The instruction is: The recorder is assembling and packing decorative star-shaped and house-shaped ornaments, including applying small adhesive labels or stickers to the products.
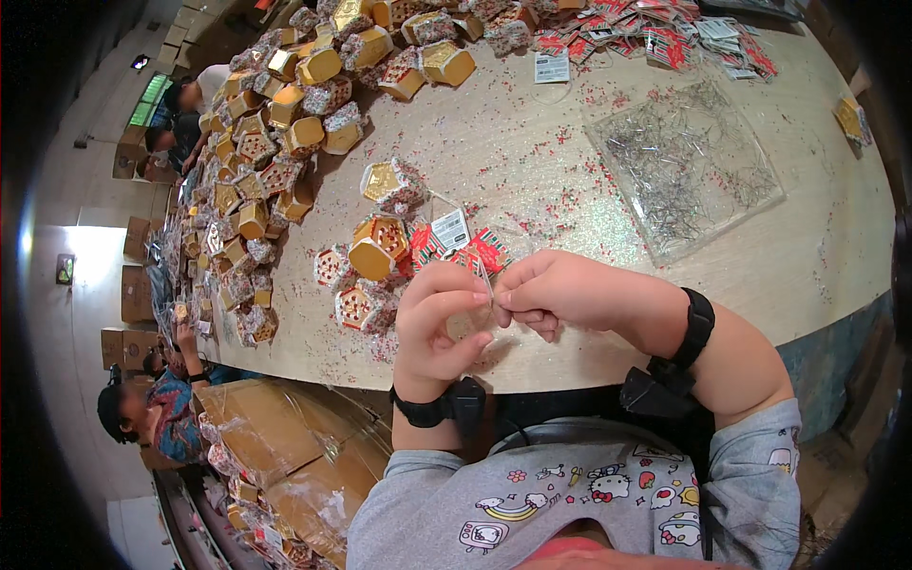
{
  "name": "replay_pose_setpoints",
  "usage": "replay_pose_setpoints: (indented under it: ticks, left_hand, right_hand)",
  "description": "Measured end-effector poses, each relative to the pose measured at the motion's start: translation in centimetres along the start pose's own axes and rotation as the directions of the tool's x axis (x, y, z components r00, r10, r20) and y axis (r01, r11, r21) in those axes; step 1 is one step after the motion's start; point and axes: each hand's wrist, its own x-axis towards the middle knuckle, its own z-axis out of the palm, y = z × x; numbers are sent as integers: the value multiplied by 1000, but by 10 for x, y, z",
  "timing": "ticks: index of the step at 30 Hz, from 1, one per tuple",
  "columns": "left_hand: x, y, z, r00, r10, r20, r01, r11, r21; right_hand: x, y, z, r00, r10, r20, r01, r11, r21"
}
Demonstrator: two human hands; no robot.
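Observation:
My two hands meet close to the table's near edge. My right hand (537,293) is closed, its fingertips pinching a thin pale string (488,283). The left hand (439,318) is curled with its fingers against the same string, while its thumb stands apart from the index finger. What lies between the touching fingertips is too small to make out. Just beyond the hands are red patterned tags (487,250) and a white printed tag (450,229). Left of these sit several gold, many-sided ornaments with speckled sides, among them a gold-faced one (372,258).
A large heap of similar ornaments (255,218) covers the table's left side. A shallow clear tray (684,252) of thin metal pieces lies to the right. More tags (655,43) are piled at the back. A cardboard box (285,427) stands at lower left; other people (157,413) are beyond.

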Motion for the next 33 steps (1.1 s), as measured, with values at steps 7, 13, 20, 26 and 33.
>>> replay_pose_setpoints:
  ticks: [7, 13, 20, 26, 33]
  left_hand:
    - [-5, 1, 2, 995, -31, -91, 42, 993, 115]
    - [-8, 2, 4, 976, -71, -207, 105, 982, 155]
    - [-4, 5, 5, 982, -31, -186, 76, 968, 239]
    - [-8, 6, 5, 957, 85, -278, 14, 942, 336]
    - [-4, 7, 3, 988, 11, -155, 24, 975, 223]
  right_hand:
    - [-2, -7, 8, 986, -27, -163, -6, 980, -198]
    - [-2, -2, 13, 824, -494, -277, 246, 753, -611]
    - [3, 2, 11, 850, -345, -399, 304, 938, -165]
    - [6, 8, 14, 917, -307, -255, 317, 948, -2]
    - [12, 17, 13, 878, -366, -308, 373, 927, -38]
